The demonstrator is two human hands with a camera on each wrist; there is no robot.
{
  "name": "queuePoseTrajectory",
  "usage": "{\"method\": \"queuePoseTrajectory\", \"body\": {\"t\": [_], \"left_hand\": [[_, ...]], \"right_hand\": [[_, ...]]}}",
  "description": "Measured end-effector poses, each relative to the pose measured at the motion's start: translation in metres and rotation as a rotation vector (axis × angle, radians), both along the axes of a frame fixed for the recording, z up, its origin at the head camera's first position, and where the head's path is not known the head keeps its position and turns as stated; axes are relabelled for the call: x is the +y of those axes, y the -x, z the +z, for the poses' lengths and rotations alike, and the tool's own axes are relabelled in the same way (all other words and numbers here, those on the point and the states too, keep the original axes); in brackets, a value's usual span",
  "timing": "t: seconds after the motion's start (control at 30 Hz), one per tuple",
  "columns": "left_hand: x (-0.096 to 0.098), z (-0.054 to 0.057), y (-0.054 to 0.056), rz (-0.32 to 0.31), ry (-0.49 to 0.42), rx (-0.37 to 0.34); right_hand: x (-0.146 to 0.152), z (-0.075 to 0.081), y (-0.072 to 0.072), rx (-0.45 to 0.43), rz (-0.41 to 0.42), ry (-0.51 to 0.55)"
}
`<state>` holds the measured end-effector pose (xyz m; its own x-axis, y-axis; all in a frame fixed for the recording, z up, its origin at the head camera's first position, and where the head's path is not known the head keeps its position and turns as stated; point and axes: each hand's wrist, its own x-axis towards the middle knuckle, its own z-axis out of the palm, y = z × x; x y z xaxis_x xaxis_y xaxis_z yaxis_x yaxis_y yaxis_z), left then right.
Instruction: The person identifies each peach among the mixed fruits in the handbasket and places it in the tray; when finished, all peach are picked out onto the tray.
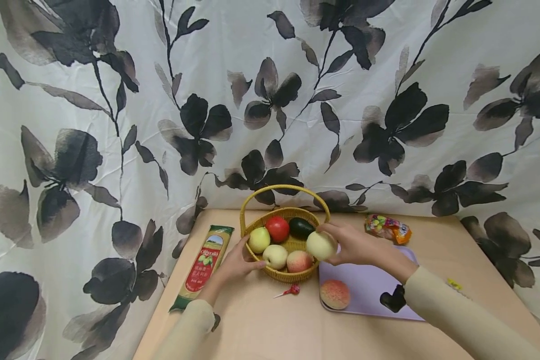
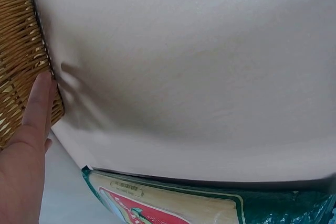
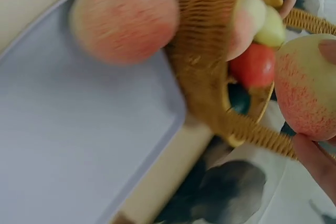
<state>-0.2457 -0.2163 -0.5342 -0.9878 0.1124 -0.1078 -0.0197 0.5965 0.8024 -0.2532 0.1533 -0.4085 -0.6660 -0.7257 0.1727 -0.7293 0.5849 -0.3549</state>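
the two hands are apart, one at each side of a yellow wicker basket (image 1: 280,275) on the bench (image 1: 288,330). the left hand (image 1: 235,264) reaches forward from the lower left, its fingers lying straight along the basket's outer wall, with the thumb spread out toward the front rim. the right hand (image 1: 350,245) comes in from the lower right, its forearm slanting across a lilac tray (image 1: 364,282), and it pinches a pale peach with a pink blush (image 1: 321,245) between thumb and fingers, up at the basket's right rim beside the handle. inside the basket sit a yellow-green fruit (image 1: 259,240), a red tomato (image 1: 277,229), a dark green avocado (image 1: 301,227) and two more peaches (image 1: 299,261); another peach (image 1: 335,294) rests on the tray's near left corner. left of the basket lies a long packet (image 1: 207,265) whose red label reads "olivoilà", above chinese characters too small to make out. the print on the colourful candy bag (image 1: 388,228) behind the tray cannot be read. a red lollipop (image 1: 291,289) lies just in front of the basket.
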Motion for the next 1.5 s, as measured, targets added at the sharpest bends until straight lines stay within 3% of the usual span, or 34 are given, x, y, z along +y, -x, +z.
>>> {"method": "queuePoseTrajectory", "body": {"t": [0.13, 0.27, 0.5, 0.6, 0.77, 1.07, 1.5], "left_hand": [[-0.001, -0.001, 0.000, 0.012, -0.007, 0.001], [-0.001, -0.002, 0.000, 0.016, -0.016, 0.001], [0.001, -0.001, 0.002, -0.008, -0.029, 0.005], [0.000, -0.001, 0.002, -0.006, -0.037, 0.005], [0.000, -0.003, 0.003, -0.009, -0.037, 0.002], [0.002, -0.004, 0.003, -0.030, -0.090, 0.012], [0.000, -0.006, 0.004, -0.045, -0.103, 0.011]], "right_hand": [[0.024, -0.007, -0.010, -0.080, -0.072, -0.024], [0.044, -0.015, -0.019, -0.087, -0.124, -0.034], [0.070, -0.033, -0.030, -0.104, -0.092, 0.027], [0.074, -0.042, -0.033, -0.087, -0.111, -0.012], [0.080, -0.057, -0.038, -0.095, -0.168, -0.111], [0.076, -0.084, -0.049, -0.108, -0.150, -0.154], [0.054, -0.099, -0.056, -0.124, -0.228, -0.230]]}}
